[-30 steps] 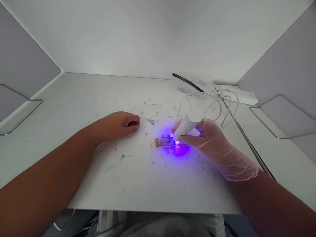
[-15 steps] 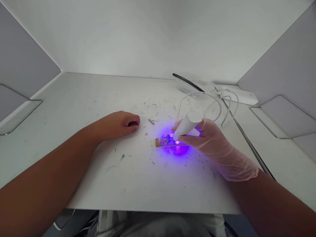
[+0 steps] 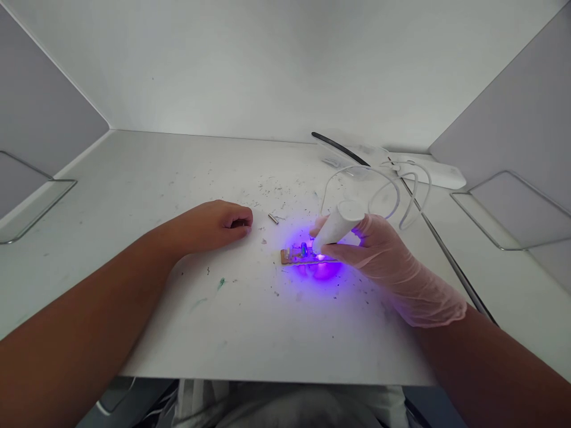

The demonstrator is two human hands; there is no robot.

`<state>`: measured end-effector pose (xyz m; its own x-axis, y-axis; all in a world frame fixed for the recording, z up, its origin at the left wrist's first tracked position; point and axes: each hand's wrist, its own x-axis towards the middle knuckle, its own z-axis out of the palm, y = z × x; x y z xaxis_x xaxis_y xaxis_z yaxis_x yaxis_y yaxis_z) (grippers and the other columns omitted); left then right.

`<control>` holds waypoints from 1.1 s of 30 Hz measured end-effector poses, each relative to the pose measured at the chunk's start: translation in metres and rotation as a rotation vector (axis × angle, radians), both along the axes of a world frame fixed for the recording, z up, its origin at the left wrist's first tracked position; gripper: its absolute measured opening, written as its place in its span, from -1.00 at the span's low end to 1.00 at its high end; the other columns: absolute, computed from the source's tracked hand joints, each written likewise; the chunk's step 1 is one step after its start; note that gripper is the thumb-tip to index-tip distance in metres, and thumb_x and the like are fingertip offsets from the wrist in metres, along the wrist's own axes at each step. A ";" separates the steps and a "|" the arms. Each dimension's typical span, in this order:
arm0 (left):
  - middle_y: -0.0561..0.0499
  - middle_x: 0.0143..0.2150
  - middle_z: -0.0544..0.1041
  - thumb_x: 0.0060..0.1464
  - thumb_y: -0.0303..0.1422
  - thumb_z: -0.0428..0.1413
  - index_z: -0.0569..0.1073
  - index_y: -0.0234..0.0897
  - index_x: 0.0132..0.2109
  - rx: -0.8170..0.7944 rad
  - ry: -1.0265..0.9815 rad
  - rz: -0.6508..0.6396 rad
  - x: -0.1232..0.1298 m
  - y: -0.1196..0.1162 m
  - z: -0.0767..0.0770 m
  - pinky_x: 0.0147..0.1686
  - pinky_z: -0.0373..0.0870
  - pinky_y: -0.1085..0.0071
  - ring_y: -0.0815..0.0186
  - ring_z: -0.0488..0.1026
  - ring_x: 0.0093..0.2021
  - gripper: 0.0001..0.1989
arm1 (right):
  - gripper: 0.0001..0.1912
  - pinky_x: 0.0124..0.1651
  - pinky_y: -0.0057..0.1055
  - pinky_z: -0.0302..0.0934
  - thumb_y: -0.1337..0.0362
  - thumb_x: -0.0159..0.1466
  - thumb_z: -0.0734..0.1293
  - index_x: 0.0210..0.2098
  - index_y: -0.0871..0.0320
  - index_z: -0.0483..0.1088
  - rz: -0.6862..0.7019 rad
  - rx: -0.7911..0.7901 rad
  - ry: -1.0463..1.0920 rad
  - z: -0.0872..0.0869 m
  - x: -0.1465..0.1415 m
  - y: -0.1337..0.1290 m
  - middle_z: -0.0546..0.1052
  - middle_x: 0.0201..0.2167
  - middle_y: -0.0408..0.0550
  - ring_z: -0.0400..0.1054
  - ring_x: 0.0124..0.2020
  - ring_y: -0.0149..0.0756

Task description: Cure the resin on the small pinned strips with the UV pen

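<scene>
My right hand (image 3: 375,246), in a thin translucent pinkish glove, grips a white handheld UV lamp (image 3: 341,223) tilted with its head down. Violet light from it falls on a narrow strip (image 3: 284,257) with a brown left end, lying on the table. Small pieces stand along the strip, among them a blue-green shiny one (image 3: 304,249); the right part is hidden by the lamp and my fingers. My bare left hand (image 3: 218,224) rests on the table left of the strip, its fingers curled in with nothing visible in them. A short metal cylinder (image 3: 273,219) lies between the hands.
A white cable (image 3: 397,205) loops behind my right hand. At the back right are a clear container (image 3: 341,160) with a black edge and a white elongated device (image 3: 435,173). Metal wire frames (image 3: 484,236) stand at both sides. Dark specks litter the white table (image 3: 267,333).
</scene>
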<state>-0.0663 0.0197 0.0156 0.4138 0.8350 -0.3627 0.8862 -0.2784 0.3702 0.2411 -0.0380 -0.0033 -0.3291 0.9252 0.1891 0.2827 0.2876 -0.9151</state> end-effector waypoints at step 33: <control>0.04 -0.43 0.35 0.14 -0.25 0.06 0.36 -0.18 -0.35 0.004 -0.024 -0.008 0.001 0.000 0.001 -0.47 0.13 0.36 0.35 0.21 -0.45 -0.86 | -0.94 -0.06 -0.08 0.49 0.25 0.14 0.50 -0.39 0.07 0.58 -0.002 0.007 -0.006 -0.001 0.000 0.000 0.67 -0.32 -0.09 0.56 -0.30 -0.20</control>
<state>-0.0650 0.0193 0.0165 0.4287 0.8330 -0.3498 0.8751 -0.2866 0.3900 0.2411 -0.0383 -0.0040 -0.3284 0.9245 0.1935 0.2884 0.2933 -0.9115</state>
